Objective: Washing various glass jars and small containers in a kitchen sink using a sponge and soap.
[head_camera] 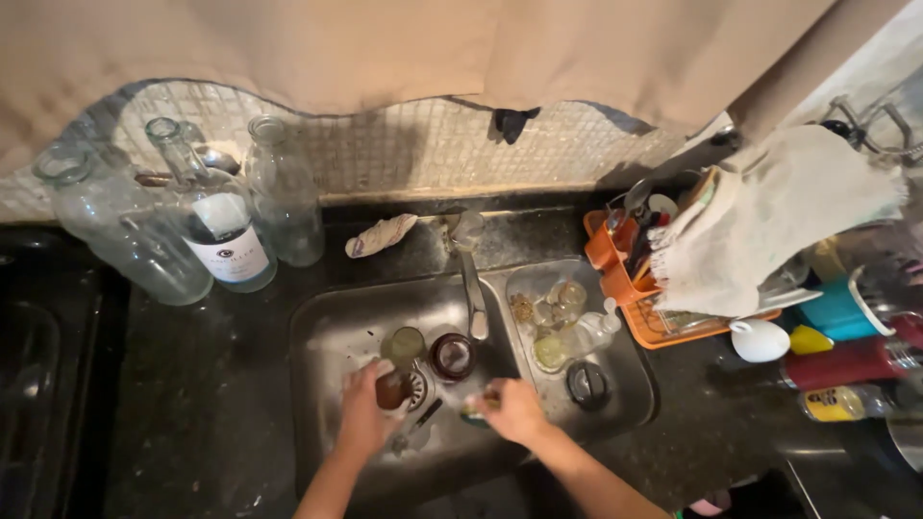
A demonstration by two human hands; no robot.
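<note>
While the sink [327, 327] serves as the landmark, the empty glass bottles [183, 216] stand well to its left on the dark counter [192, 384], upright against the tiled wall. Inside the left basin, over the drain, the left hand [363, 413] wraps a small brown cup [391, 388]; its grip is closed around the cup's side, fingers curled about the wall. The cup looks like glass or glazed ware: stiff, light, probably wet and slippery, and breakable against the steel, so a full wrap round the body, as now, seems the safest hold. Its mouth seems to face up and slightly toward the tap [473, 288], with its short axis near upright, though I cannot tell exactly. Just behind it sit a greenish glass [405, 343] and a dark round jar [452, 356]. To the cup's right, the right hand [514, 410] is closed on a small greenish thing, likely a sponge [478, 409]. Right of the sink stand an orange drying rack [635, 288] and a cloth [769, 221].
</note>
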